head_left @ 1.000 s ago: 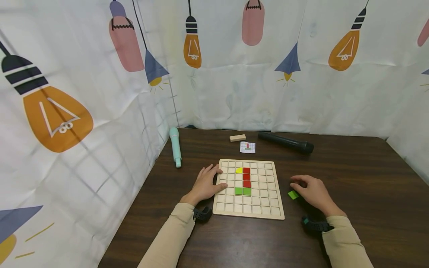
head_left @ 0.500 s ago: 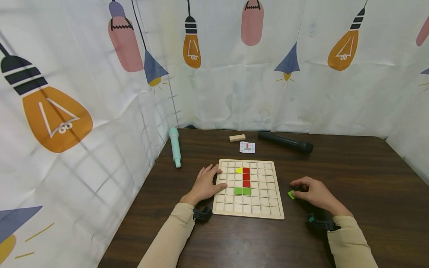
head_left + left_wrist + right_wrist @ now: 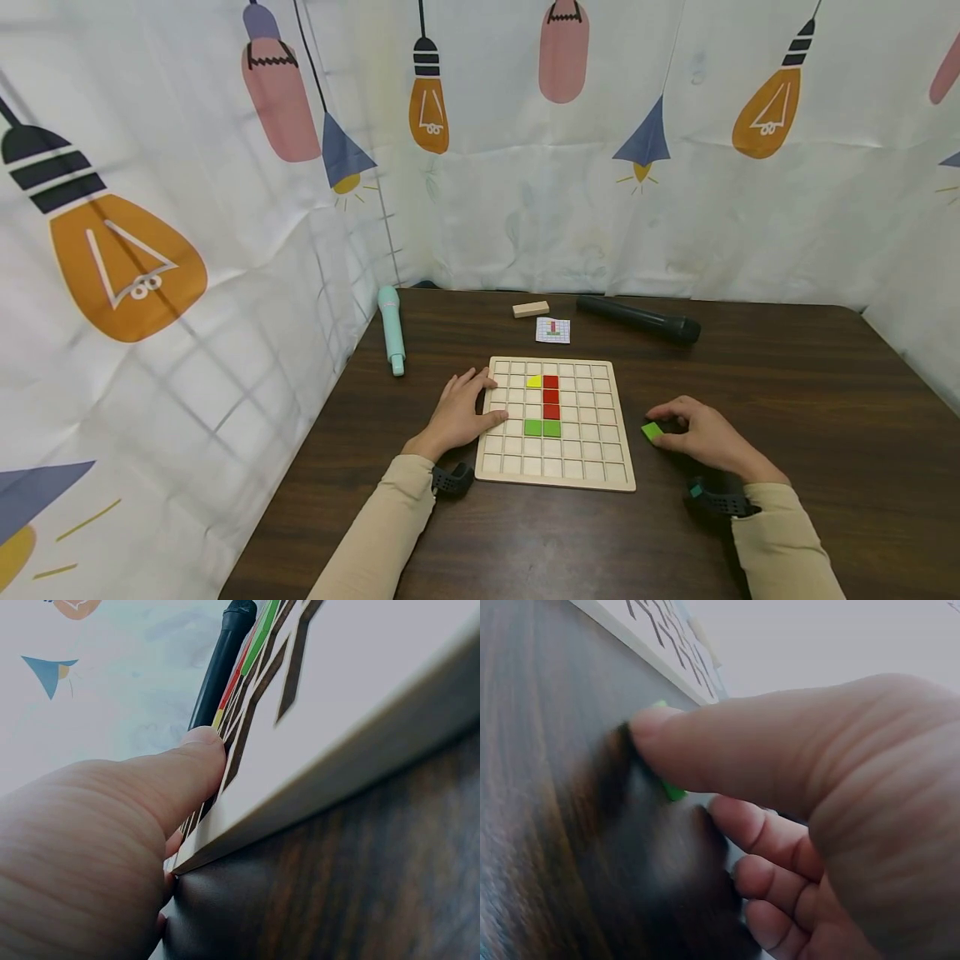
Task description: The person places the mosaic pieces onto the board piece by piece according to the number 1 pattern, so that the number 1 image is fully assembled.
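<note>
A pale wooden grid board lies on the dark table. Set in its squares are a yellow piece, a column of red tiles and two green tiles. My left hand rests at the board's left edge; its thumb lies flat on the top face and other fingertips touch the side. To the board's right, my right hand pinches a loose green tile between thumb and forefinger. In the right wrist view the thumb hides most of that green tile.
Behind the board lie a small card with a grid pattern, a wooden block and a black microphone. A mint-green microphone lies at the table's left edge. A printed curtain hangs around the table.
My right thumb and forefinger have closed on the loose green tile, which has shifted slightly left and turned. The left hand and the board have stayed in place.
</note>
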`<state>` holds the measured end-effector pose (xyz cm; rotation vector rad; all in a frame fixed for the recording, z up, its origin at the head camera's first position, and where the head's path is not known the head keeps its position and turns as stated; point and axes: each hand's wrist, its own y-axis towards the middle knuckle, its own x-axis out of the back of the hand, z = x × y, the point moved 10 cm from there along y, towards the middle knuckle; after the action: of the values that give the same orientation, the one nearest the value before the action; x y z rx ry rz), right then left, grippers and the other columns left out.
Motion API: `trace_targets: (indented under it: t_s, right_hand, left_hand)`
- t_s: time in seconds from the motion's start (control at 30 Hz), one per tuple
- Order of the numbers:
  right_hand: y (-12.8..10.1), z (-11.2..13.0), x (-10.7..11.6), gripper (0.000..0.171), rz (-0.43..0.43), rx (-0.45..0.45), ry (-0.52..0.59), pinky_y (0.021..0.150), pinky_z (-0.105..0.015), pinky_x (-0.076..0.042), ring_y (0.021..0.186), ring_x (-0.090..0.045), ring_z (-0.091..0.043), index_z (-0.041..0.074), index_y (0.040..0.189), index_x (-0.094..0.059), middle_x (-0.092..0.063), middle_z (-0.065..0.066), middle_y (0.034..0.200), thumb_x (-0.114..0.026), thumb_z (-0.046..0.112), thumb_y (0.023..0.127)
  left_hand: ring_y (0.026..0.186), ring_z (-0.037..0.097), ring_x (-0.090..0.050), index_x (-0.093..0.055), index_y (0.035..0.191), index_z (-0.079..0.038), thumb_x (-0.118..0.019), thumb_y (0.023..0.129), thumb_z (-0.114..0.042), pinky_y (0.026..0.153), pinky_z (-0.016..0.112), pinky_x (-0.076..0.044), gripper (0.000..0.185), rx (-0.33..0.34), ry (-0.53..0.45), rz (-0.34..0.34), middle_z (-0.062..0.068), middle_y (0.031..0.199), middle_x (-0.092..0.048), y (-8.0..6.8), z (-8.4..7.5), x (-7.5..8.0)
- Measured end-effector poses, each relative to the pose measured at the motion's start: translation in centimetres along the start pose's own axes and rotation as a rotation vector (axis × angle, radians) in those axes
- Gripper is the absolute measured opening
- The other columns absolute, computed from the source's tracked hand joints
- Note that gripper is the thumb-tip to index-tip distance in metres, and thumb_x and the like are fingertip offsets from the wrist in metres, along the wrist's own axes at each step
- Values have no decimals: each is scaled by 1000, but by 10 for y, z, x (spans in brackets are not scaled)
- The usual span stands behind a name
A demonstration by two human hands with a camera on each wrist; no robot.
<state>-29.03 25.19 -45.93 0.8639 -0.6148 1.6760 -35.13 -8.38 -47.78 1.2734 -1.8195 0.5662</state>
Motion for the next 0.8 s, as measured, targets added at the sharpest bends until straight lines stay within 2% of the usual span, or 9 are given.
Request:
trace_targets:
  t_s: [0.2, 0.5, 0.8]
  right_hand:
    - [2, -1, 1, 28, -52, -18, -19, 78, -42, -49, 93, -56, -22, 13, 109, -72, -62, -2, 104, -77, 29, 86]
    - [1, -4, 0, 29, -50, -34, -23, 77, -42, -50, 92, -56, -23, 10, 112, -70, -62, -4, 106, -76, 24, 87]
    - [5, 1, 3, 23, -138, -12, -103, 71, -38, -48, 83, -53, -19, 11, 104, -72, -62, -2, 98, -76, 25, 87]
  left_hand:
    - [148, 27, -19, -55, 132, -16, -69, 90, -46, 121, 48, -6, 54, 2, -2, 3, 6, 158, -30, 0, 0, 0]
    - [148, 27, -19, -55, 132, -15, -68, 90, -45, 121, 48, -6, 54, -3, 3, 4, 6, 158, -30, -1, 0, 0]
    - [148, 27, -19, -54, 132, -16, -68, 90, -46, 121, 48, -6, 54, 0, 2, 1, 5, 158, -30, 0, 0, -1]
